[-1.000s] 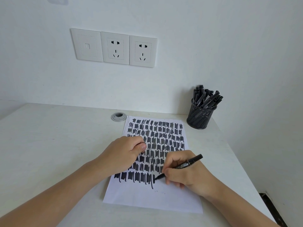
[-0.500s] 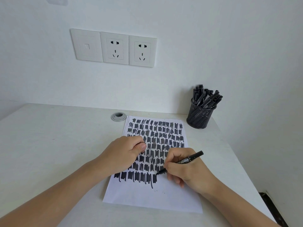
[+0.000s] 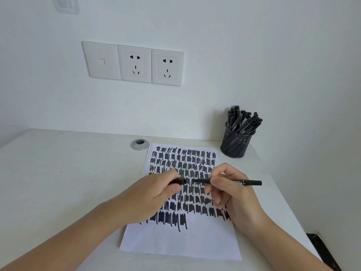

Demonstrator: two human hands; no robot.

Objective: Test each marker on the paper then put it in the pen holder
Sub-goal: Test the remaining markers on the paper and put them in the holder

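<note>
Desk point(image 3: 58, 173), white, meets a white wall bearing sockets point(image 3: 134, 64); over scribbled paper point(image 3: 185, 243), left hand point(image 3: 156, 194) pinches a cap point(image 3: 178, 181), right hand point(image 3: 234, 194) grips a marker point(image 3: 246, 182).

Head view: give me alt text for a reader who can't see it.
Above a scribble-covered paper, the right hand holds a black marker level, its tip pointing at the cap pinched in the left hand. A mesh pen holder full of black markers stands at the white desk's far right corner.
</note>
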